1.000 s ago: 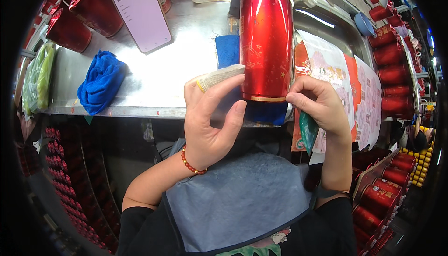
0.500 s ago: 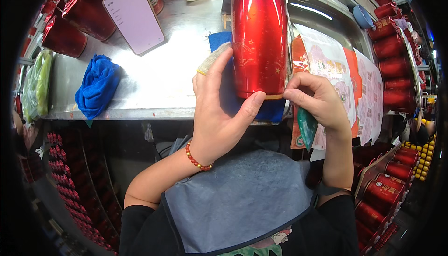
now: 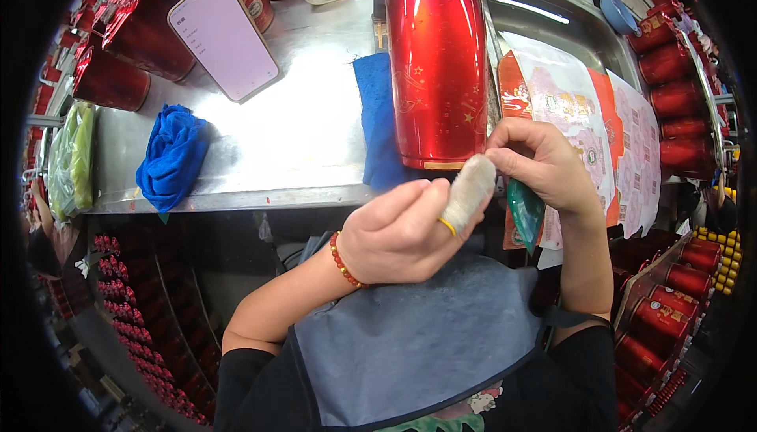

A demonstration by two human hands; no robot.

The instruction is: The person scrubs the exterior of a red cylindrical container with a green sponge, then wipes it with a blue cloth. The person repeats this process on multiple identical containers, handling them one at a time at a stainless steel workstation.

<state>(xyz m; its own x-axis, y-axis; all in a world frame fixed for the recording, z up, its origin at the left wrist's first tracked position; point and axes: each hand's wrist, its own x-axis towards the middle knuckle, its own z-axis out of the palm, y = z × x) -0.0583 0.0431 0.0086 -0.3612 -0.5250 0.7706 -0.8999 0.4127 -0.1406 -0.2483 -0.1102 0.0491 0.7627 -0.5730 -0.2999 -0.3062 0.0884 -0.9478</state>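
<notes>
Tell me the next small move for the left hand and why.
Probably bring the left hand back onto the red can: it sits just below the can's bottom rim, not touching, its wrapped finger raised, while the right hand pinches at that rim.

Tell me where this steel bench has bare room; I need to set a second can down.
The widest bare patch of the bench lies between the crumpled blue cloth, the phone and the flat blue cloth under the red can. Right of the can, printed label sheets crowd the surface; red cans fill the back-left corner.
</notes>
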